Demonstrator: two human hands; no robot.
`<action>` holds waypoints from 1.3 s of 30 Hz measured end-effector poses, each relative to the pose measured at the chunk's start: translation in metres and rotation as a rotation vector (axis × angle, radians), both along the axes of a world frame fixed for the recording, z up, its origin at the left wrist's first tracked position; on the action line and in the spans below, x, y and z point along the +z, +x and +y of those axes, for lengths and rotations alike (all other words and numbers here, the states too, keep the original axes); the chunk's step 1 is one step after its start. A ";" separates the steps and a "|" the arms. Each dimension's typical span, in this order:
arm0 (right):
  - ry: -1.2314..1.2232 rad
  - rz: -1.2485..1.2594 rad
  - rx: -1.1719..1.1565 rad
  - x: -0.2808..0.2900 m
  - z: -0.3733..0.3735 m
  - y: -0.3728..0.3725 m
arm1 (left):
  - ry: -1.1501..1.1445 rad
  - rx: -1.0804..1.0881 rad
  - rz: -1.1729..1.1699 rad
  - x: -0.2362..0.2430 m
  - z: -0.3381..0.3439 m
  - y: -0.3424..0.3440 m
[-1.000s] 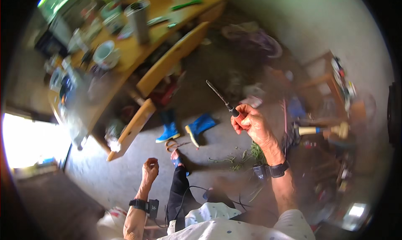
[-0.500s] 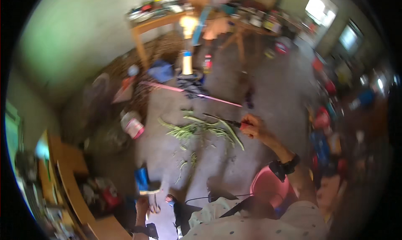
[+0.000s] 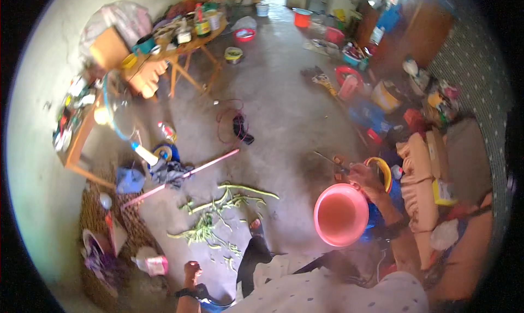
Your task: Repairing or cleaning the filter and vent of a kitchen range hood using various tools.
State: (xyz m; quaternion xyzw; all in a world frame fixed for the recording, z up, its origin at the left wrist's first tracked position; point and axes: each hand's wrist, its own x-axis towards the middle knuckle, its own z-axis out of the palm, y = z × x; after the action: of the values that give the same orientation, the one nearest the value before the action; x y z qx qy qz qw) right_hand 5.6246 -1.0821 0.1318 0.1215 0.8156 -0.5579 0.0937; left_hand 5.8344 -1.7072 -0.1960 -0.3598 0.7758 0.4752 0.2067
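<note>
At the right, my right hand is closed at the far rim of a pink bucket. A thin dark knife sticks out leftward from the same hand; its handle is mostly hidden. Low in the view my left hand is closed in a fist above the floor, and what it holds, if anything, cannot be made out. Long green bean pods and cut pieces lie in a loose pile on the floor, ahead of my foot.
A pink pole lies beyond the beans, next to a standing fan with dark cloth at its base. A dark shoe-like thing lies farther off. Basins and bags line the right side by an orange-brown sofa. A plastic jar stands left.
The view has swung to the right. My right hand, knife with it, has gone from over the beans to the pink bucket's rim. My left hand stays low and closed.
</note>
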 end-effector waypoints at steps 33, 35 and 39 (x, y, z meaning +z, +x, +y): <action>-0.143 -0.237 -0.387 -0.138 0.312 -0.499 | 0.101 -0.166 -0.150 0.005 0.236 -0.696; -0.051 -0.220 -0.345 -0.161 0.332 -0.545 | 0.213 -0.100 -0.146 0.012 0.252 -0.732; -0.086 -0.269 -0.350 -0.212 0.399 -0.613 | 0.426 0.027 -0.177 0.020 0.281 -0.830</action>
State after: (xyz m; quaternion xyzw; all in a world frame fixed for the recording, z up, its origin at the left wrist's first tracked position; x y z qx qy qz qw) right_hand 5.0112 -0.6828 -0.0807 0.3303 0.7378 -0.5786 0.1084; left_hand 5.0041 -1.4260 -0.1762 -0.3587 0.6320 0.5976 0.3389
